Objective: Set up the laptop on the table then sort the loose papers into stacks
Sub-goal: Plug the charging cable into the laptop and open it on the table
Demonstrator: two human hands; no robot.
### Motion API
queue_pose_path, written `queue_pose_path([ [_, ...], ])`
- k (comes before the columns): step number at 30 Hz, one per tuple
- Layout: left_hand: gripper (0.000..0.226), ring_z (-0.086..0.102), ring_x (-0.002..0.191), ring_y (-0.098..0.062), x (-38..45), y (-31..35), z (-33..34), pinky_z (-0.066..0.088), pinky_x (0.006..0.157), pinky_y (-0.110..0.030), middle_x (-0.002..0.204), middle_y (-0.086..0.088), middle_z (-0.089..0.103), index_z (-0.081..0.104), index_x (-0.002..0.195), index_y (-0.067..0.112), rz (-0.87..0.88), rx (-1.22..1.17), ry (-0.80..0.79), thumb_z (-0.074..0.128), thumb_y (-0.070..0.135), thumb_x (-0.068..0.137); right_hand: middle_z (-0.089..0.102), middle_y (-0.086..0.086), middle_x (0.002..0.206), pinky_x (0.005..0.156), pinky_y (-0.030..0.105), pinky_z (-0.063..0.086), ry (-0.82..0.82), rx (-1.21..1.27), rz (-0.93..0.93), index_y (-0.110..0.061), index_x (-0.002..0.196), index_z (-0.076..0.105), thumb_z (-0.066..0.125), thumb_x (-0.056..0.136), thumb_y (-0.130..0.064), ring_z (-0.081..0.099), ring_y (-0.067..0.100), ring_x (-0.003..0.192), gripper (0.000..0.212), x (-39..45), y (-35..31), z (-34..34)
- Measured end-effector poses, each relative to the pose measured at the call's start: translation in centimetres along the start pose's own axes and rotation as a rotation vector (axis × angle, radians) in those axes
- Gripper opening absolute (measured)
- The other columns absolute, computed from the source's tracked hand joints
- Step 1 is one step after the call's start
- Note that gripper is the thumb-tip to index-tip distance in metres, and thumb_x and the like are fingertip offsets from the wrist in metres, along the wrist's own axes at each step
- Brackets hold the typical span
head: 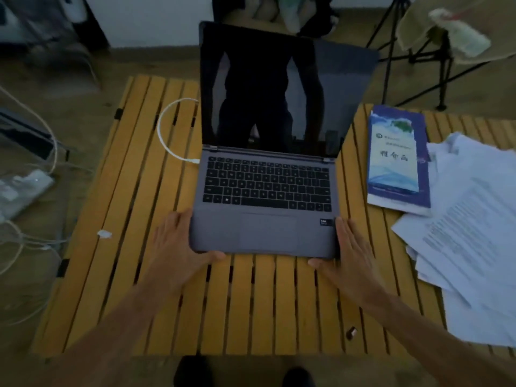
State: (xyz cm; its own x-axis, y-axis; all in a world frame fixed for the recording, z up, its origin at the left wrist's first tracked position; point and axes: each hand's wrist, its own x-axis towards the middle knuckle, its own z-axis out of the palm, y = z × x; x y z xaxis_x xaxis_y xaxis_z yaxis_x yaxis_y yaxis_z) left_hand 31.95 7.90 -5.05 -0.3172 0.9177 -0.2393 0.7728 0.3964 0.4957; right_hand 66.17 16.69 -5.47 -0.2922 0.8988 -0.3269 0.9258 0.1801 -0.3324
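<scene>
Nearest, the left hand (181,241) and right hand (349,247) lie flat with straight fingers against the front corners of the open grey laptop (265,202), which sits mid-table (111,219), screen dark. Right of it lie loose papers (474,219) and a blue booklet (396,160); a white cable (164,135) loops at its left.

place: makeshift home or studio work corner | signs: low slatted wooden table (117,208) | power strip (23,188) and cables on bare floor | tripod legs (391,48) | folding chair (452,37) draped with cloth | dim light
</scene>
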Motion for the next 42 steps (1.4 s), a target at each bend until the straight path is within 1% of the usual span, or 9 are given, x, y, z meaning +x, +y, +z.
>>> queue_pose_path([
  [5,0.115,0.033,0.123,-0.018,-0.3,-0.7,1.4,0.036,0.106,-0.042,0.134,0.0,0.031,0.025,0.145,0.022,0.042,0.07,0.102,0.073,0.076,0.056,-0.005,0.0,0.167,0.124,0.037,0.002,0.133,-0.103,-0.097,-0.019,0.158,-0.013,0.017,0.077,-0.091,-0.012,0.012,0.152,0.112,-0.3,1.5,2.2],
  [8,0.115,0.035,0.121,-0.016,-0.2,-1.4,2.1,0.039,0.105,-0.041,0.131,0.002,0.033,0.027,0.145,0.022,0.081,0.085,0.149,0.067,0.082,0.056,-0.007,-0.002,0.166,0.123,0.033,-0.003,0.189,-0.139,-0.125,-0.019,0.156,-0.017,0.011,0.079,-0.089,-0.016,0.009,0.151,0.108,0.0,1.9,2.9],
  [14,0.106,0.039,0.106,-0.011,0.2,-2.2,2.9,0.041,0.097,-0.035,0.115,0.006,0.039,0.037,0.14,0.019,0.184,0.119,0.277,0.064,0.081,0.058,-0.006,-0.005,0.166,0.121,0.029,-0.006,0.242,-0.161,-0.126,-0.018,0.156,-0.015,0.018,0.084,-0.084,-0.011,0.007,0.151,0.103,-0.5,1.6,3.1],
  [18,0.096,0.043,0.1,-0.01,0.1,-2.2,3.2,0.04,0.086,-0.03,0.108,0.008,0.042,0.043,0.133,0.022,0.225,0.12,0.327,0.065,0.08,0.06,0.003,-0.002,0.167,0.124,0.034,0.004,0.276,-0.14,-0.132,-0.017,0.159,-0.006,0.024,0.088,-0.08,0.0,0.012,0.153,0.099,-0.8,1.5,3.4],
  [24,0.086,0.046,0.094,-0.009,-1.7,-1.6,3.4,0.044,0.083,-0.031,0.101,0.008,0.045,0.048,0.127,0.027,0.188,0.18,0.382,0.053,0.085,0.065,0.014,0.0,0.165,0.124,0.04,0.013,0.295,-0.088,-0.118,-0.019,0.158,0.003,0.033,0.09,-0.077,0.012,0.018,0.152,0.095,-1.7,0.8,3.1],
  [31,0.084,0.046,0.094,-0.011,-2.2,-1.0,3.4,0.04,0.079,-0.028,0.102,0.007,0.045,0.051,0.128,0.024,0.16,0.22,0.414,0.05,0.084,0.07,0.013,0.0,0.166,0.125,0.04,0.008,0.303,-0.096,-0.128,-0.016,0.159,0.003,0.021,0.085,-0.084,0.006,0.015,0.153,0.102,-1.0,1.3,3.4],
  [35,0.082,0.049,0.1,-0.016,-2.8,-0.6,4.0,0.042,0.087,-0.033,0.108,0.002,0.05,0.054,0.125,0.021,0.136,0.249,0.444,0.047,0.083,0.073,0.017,0.001,0.165,0.124,0.042,0.015,0.294,-0.097,-0.131,-0.017,0.159,0.005,0.022,0.085,-0.084,0.015,0.018,0.151,0.102,-1.3,1.4,3.4],
  [38,0.077,0.048,0.109,-0.019,-3.6,-0.3,4.3,0.04,0.094,-0.036,0.119,-0.003,0.05,0.053,0.128,0.018,0.086,0.254,0.439,0.045,0.078,0.08,0.017,0.003,0.165,0.124,0.042,0.014,0.297,-0.1,-0.138,-0.016,0.159,0.005,0.023,0.086,-0.083,0.016,0.019,0.151,0.1,-1.6,1.3,3.5],
  [42,0.072,0.047,0.109,-0.018,-3.9,-0.3,4.5,0.039,0.094,-0.036,0.119,-0.003,0.048,0.053,0.126,0.018,0.086,0.269,0.452,0.046,0.075,0.082,0.015,0.003,0.166,0.123,0.041,0.011,0.301,-0.115,-0.155,-0.014,0.159,0.004,0.022,0.089,-0.08,0.012,0.019,0.152,0.097,-1.6,1.6,3.7],
])
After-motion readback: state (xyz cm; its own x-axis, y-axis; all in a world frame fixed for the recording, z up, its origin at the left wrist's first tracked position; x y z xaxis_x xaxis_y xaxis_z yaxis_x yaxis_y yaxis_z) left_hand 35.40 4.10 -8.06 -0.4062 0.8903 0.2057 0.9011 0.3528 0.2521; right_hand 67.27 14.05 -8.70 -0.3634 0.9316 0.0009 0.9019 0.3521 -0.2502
